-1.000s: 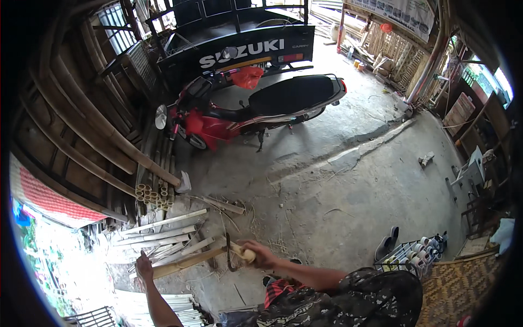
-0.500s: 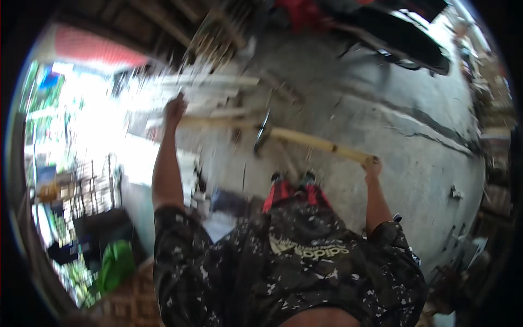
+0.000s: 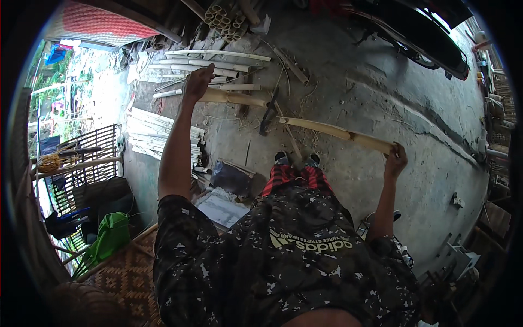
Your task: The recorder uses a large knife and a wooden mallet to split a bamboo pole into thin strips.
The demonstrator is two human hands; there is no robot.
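The right hand [image 3: 397,157] grips one end of a bamboo strip [image 3: 338,131]; the left hand [image 3: 199,83] is closed on a pale bamboo length [image 3: 237,98]. A dark blade [image 3: 267,118] is between the hands.

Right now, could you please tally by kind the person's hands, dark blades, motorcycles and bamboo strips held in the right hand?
Hands: 2 (left hand, right hand)
Dark blade: 1
Bamboo strip in the right hand: 1
Motorcycle, partly in view: 1
Total: 5

The left hand [image 3: 200,83] is at one end of a bamboo length [image 3: 237,98]; the right hand [image 3: 397,158] grips a bamboo strip [image 3: 332,129]; a dark blade [image 3: 267,119] shows between them.
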